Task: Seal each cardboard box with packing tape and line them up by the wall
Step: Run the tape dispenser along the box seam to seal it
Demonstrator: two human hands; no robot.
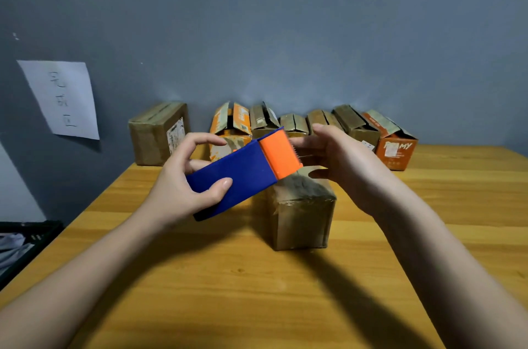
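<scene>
A blue tape dispenser with an orange cutter end sits in my left hand, tilted up toward the right above the table. Beside it stands a small brown cardboard box in the middle of the table, clear tape shining on its top and front. My right hand hovers over the far end of that box next to the orange cutter, fingers curled around a strip of tape that is barely visible. Several boxes with raised flaps stand in a row by the wall. One closed box stands left of them.
The wooden table meets a grey wall. A white paper sheet with handwriting hangs on the wall at left. A dark crate holding cloth sits below the table's left edge. An orange printed box ends the row at right.
</scene>
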